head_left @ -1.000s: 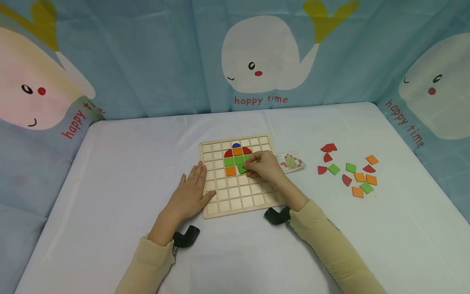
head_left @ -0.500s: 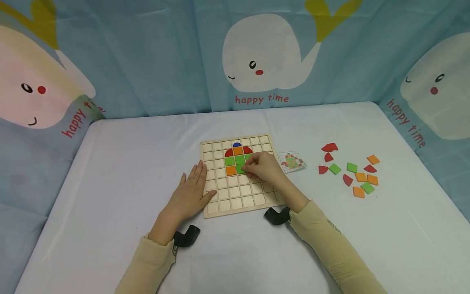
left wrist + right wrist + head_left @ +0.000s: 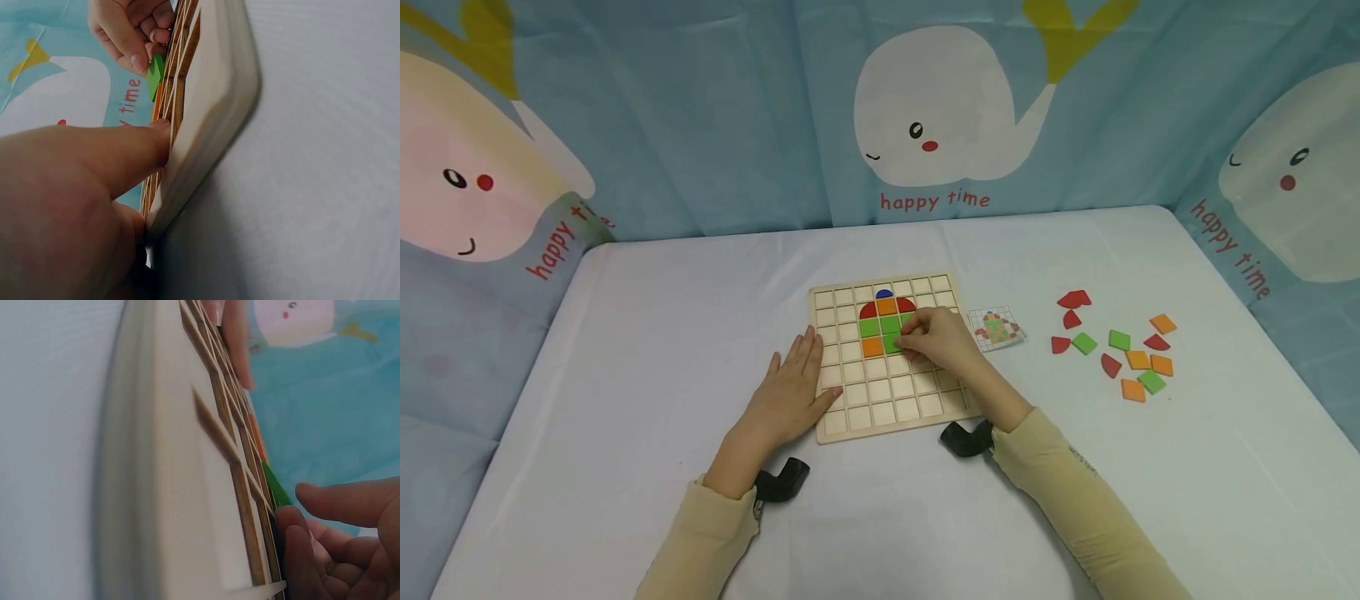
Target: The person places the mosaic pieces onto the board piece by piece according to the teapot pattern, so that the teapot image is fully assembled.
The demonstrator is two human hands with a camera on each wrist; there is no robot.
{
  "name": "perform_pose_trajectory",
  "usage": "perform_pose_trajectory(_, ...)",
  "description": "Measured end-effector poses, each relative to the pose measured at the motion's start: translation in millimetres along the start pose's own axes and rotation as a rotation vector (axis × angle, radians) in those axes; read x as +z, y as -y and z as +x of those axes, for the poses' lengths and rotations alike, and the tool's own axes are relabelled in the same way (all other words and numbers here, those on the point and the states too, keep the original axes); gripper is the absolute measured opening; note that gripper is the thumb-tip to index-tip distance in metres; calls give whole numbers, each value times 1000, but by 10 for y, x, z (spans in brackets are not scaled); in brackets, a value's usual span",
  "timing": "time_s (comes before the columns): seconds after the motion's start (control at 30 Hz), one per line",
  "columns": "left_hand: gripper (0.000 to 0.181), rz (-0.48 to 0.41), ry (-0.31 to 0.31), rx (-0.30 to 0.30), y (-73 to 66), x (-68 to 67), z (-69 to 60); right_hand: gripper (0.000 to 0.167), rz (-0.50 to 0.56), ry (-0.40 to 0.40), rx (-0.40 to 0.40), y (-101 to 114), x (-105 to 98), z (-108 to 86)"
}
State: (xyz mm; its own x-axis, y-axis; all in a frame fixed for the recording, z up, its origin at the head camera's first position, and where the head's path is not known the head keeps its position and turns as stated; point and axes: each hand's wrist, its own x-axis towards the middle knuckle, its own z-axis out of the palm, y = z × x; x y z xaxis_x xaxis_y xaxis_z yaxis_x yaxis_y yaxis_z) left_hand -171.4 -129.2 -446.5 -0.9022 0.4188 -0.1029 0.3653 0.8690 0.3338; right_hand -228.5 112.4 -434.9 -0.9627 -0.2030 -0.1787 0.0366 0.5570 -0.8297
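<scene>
A wooden grid board (image 3: 880, 391) lies on the table. My left hand (image 3: 790, 390) rests along its left edge, fingers straight, the thumb on the grid. With thumb and fingertips, my right hand (image 3: 942, 340) pinches a green square tile (image 3: 891, 343) by its right side, over a cell beside an orange square tile (image 3: 872, 347). Both wrist views show the green tile (image 3: 155, 77) tilted, one edge raised from the grid. Above it sit green tiles (image 3: 878, 326), an orange square between two red quarter-circles (image 3: 868, 310), and a blue half-round piece (image 3: 884, 293). My right fingers partly cover the row's right end.
A small printed pattern card (image 3: 997, 328) lies just right of the board. Farther right are several loose red, green (image 3: 1119, 340) and orange (image 3: 1133, 390) tiles on the white tablecloth (image 3: 625, 375). A blue whale-print curtain (image 3: 737, 125) stands behind the table.
The green tile in my right hand has turned from askew to nearly square with its cell and settled lower. My left hand has stayed on the board's edge.
</scene>
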Motion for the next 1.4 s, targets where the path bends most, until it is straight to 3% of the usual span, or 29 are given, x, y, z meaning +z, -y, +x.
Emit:
perform_pose_trajectory(0.2, 79, -3, 1, 2, -7, -3, 6, 14, 1, -12, 3, -12, -26, 13)
perform_pose_trajectory(0.5, 79, -5, 2, -2, -15, -16, 3, 11, 151, 34, -14, -20, -68, 9)
perform_pose_trajectory(0.83, 79, -7, 5, 1, 0, -8, 5, 11, 221, 42, 11, -67, -100, -28)
perform_pose_trajectory(1.17, 79, 2, -2, 10, 0, 2, 2, 13, 254, 49, -30, -122, -189, -165)
perform_pose_trajectory(1.4, 79, 1, -1, 6, 5, 0, 2, 17, 322, 46, -2, -168, -287, -296)
